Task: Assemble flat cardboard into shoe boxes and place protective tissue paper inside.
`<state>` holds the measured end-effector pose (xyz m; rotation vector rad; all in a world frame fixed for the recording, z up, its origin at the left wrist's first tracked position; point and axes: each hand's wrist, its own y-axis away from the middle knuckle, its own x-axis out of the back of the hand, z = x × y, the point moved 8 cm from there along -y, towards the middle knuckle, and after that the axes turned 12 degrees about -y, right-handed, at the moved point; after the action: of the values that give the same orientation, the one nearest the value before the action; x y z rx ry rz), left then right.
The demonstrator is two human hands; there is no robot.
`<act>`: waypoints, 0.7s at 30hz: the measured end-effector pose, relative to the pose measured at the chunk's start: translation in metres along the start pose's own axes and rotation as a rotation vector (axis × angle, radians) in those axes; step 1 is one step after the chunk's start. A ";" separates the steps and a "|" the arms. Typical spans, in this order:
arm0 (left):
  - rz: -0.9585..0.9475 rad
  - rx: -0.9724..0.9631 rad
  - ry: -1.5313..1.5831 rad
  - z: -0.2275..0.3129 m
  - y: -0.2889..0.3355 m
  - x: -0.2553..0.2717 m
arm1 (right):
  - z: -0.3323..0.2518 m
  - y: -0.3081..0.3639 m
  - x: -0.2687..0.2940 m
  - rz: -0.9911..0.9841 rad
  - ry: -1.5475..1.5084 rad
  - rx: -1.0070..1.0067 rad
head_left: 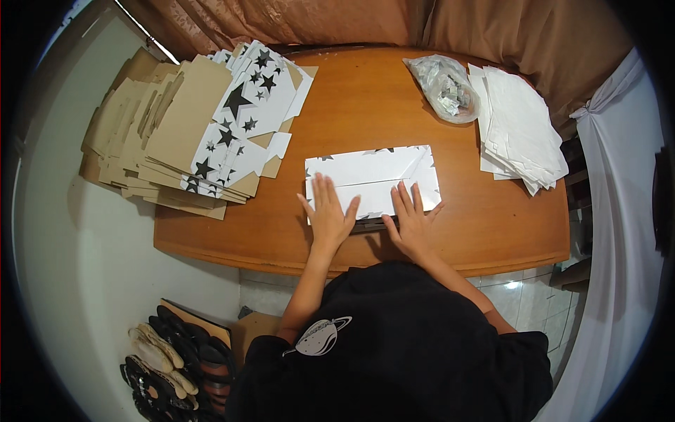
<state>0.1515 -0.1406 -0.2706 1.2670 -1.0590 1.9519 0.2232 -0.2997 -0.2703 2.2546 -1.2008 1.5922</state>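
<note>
In front of me on the wooden table lies a white cardboard box with black stars along its edges. A seam crosses its upper face. My left hand lies flat on the box's near left part, fingers stretched and thumb apart. On its near right part rests my right hand, its fingers spread. Neither hand grips anything. Below the box's near edge, between my hands, a dark strip shows; what it is I cannot make out.
Flat cardboard sheets, some star-printed, are stacked at the table's left. A clear plastic bag of small pieces sits at the far right, beside a pile of white paper. Several shoes lie at the lower left. Brown curtains hang behind the table.
</note>
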 end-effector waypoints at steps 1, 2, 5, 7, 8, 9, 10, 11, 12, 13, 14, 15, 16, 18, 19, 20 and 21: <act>-0.119 -0.075 -0.046 0.006 -0.004 -0.006 | -0.002 -0.003 -0.002 0.009 -0.001 -0.003; -0.274 -0.159 0.236 0.013 -0.006 -0.010 | -0.007 -0.006 -0.009 -0.014 -0.008 0.026; -0.075 -0.275 0.634 0.030 -0.008 0.015 | -0.022 -0.027 -0.023 -0.043 -0.007 0.067; -0.006 -0.257 0.585 0.021 -0.002 0.013 | -0.036 -0.042 -0.031 -0.074 -0.060 0.117; 0.061 -0.211 0.574 0.015 -0.002 0.015 | -0.038 -0.048 -0.037 -0.067 -0.057 0.110; 0.130 -0.161 0.562 0.009 0.000 0.019 | -0.047 -0.052 -0.045 -0.111 -0.076 0.204; 0.104 -0.140 0.539 0.007 0.001 0.017 | -0.053 -0.053 -0.051 -0.155 -0.093 0.297; 0.101 -0.147 0.543 0.008 0.001 0.017 | -0.048 -0.055 -0.050 -0.151 -0.090 0.290; 0.092 -0.123 0.515 0.006 0.000 0.017 | -0.047 -0.057 -0.056 -0.247 -0.134 0.308; 0.081 -0.099 0.488 0.004 -0.001 0.015 | -0.044 -0.058 -0.060 -0.342 -0.177 0.324; 0.106 -0.101 0.493 0.003 -0.001 0.013 | -0.028 -0.061 -0.058 -0.400 -0.118 0.267; 0.106 -0.103 0.495 0.003 -0.001 0.011 | -0.008 -0.064 -0.047 -0.355 -0.052 0.181; 0.033 -0.102 0.408 0.007 -0.003 0.004 | 0.020 -0.068 -0.036 -0.269 0.037 0.094; -0.078 -0.116 0.164 0.008 -0.002 -0.011 | 0.057 -0.070 0.007 -0.226 0.158 -0.157; -0.080 -0.130 0.168 0.018 -0.005 -0.002 | 0.079 -0.065 0.023 -0.092 0.171 -0.246; -0.127 -0.218 0.072 0.035 -0.008 0.005 | 0.100 -0.056 0.040 0.043 0.183 -0.337; -0.174 -0.305 -0.028 0.050 -0.010 0.007 | 0.109 -0.047 0.048 0.048 0.185 -0.351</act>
<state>0.1804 -0.1775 -0.2496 1.1762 -1.1669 1.5793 0.3404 -0.3495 -0.2624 1.8355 -1.3676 1.4340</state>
